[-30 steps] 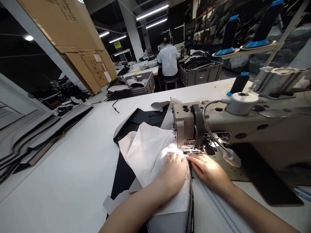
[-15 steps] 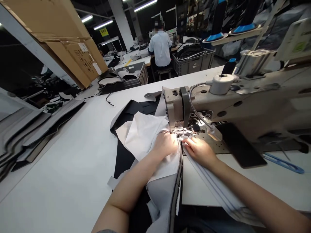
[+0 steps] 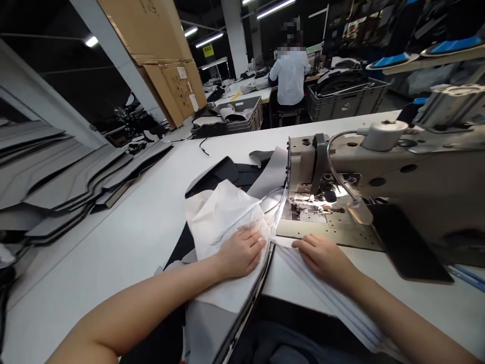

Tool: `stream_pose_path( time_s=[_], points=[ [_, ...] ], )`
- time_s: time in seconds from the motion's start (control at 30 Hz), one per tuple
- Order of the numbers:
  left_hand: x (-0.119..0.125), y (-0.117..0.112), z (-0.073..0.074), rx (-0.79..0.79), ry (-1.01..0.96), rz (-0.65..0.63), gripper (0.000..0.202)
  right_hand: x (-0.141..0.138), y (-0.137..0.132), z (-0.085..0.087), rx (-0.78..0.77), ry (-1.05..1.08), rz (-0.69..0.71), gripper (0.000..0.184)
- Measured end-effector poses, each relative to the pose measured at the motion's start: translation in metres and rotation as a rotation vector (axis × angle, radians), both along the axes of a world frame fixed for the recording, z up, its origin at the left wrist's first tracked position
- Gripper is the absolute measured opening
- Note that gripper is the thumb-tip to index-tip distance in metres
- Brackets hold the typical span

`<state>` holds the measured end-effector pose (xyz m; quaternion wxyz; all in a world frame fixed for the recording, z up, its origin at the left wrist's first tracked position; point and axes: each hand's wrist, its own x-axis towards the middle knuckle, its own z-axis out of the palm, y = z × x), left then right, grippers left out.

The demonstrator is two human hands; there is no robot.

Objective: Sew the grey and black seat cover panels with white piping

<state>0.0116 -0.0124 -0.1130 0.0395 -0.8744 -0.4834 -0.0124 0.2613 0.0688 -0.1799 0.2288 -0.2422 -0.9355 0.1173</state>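
My left hand lies flat, fingers stretched, on a white cloth. Beneath this cloth are grey and black fabric panels, their dark layered edge running down toward my lap. My right hand is closed on a translucent white strip with blue lines; one end meets the panels' edge, the other trails below my forearm. The fingertips partly hide the grip. Beyond both hands stands a sewing machine, its lit needle area apart from my fingers, with the cloth to its left.
A dark phone rests by the machine base, near blue thread snips. Stacked grey panels occupy the table's left side. Behind are a cardboard box, grey crates and a seated person.
Both hands have come away from the needle area toward me, and the cloth and panels have shifted out from under the machine head. My left hand has flattened. The view has turned left.
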Motion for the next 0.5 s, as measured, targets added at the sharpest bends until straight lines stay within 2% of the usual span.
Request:
stream_pose_path(
  time_s=[0.07,0.13,0.17,0.27,0.33,0.4,0.5],
  points=[
    [0.004,0.004,0.013,-0.138,0.004,0.035,0.038,0.026,-0.003,-0.003,0.019,0.030,-0.033,0.024],
    [0.015,0.022,0.021,-0.239,0.026,0.055,0.048,0.068,-0.005,-0.009,0.044,0.068,-0.121,0.022],
    [0.022,0.033,0.022,-0.258,0.041,0.039,0.047,0.093,-0.006,-0.014,0.064,0.085,-0.184,0.021],
    [0.037,0.067,0.014,-0.209,0.049,-0.061,0.018,0.169,-0.013,-0.024,0.169,0.107,-0.429,0.020],
    [0.039,0.082,0.004,-0.147,-0.016,-0.094,0.015,0.207,-0.016,-0.027,0.213,0.088,-0.618,0.025],
    [0.036,0.089,-0.006,-0.108,-0.135,-0.097,0.021,0.232,-0.015,-0.028,0.184,0.022,-0.768,0.033],
    [0.026,0.088,-0.011,-0.090,-0.363,-0.062,0.020,0.252,-0.013,-0.029,0.058,-0.122,-0.866,0.046]
  ],
)
